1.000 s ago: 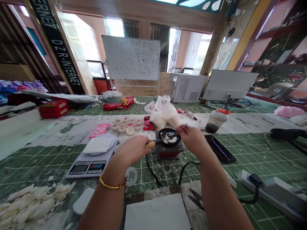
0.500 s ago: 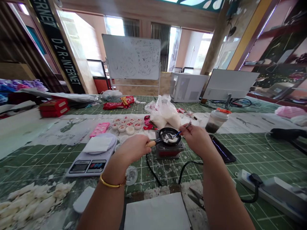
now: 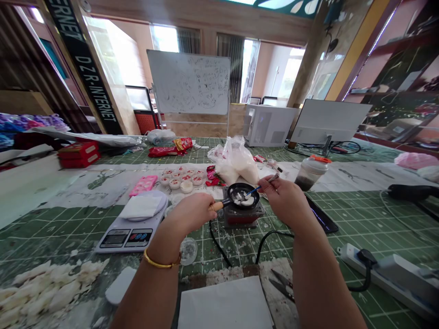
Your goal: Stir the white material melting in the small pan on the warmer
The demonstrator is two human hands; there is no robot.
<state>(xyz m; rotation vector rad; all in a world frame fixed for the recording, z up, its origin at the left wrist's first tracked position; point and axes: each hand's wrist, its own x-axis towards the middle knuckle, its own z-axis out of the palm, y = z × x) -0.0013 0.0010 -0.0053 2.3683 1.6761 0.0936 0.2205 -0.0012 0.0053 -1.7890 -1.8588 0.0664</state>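
Observation:
My left hand [image 3: 194, 210] is closed around the wooden handle [image 3: 216, 206] of a small black frying pan [image 3: 230, 195]. The pan rests on a small dark red hot plate [image 3: 241, 219]. White chunks and a larger white piece [image 3: 247, 201] lie inside it. In my right hand [image 3: 281, 196] is a thin blue stick [image 3: 254, 189], pinched between the fingers, its lower end among the white pieces. What the stick's tip is like is too small to tell. Just behind the pan stands a clear plastic bag of white material [image 3: 236, 164].
Left of my hands are a kitchen scale [image 3: 128, 238], a pink mold [image 3: 143, 185] and several small cups [image 3: 174, 183]. Scissors [image 3: 283, 285] and white paper [image 3: 224, 304] lie in front. At right are a phone-like black tray [image 3: 324, 217], a lidded jar [image 3: 311, 172] and a power strip [image 3: 384, 278].
My right hand has shifted slightly right, and the stick's lower end has moved within the pan among the white pieces. My left hand keeps its hold on the handle.

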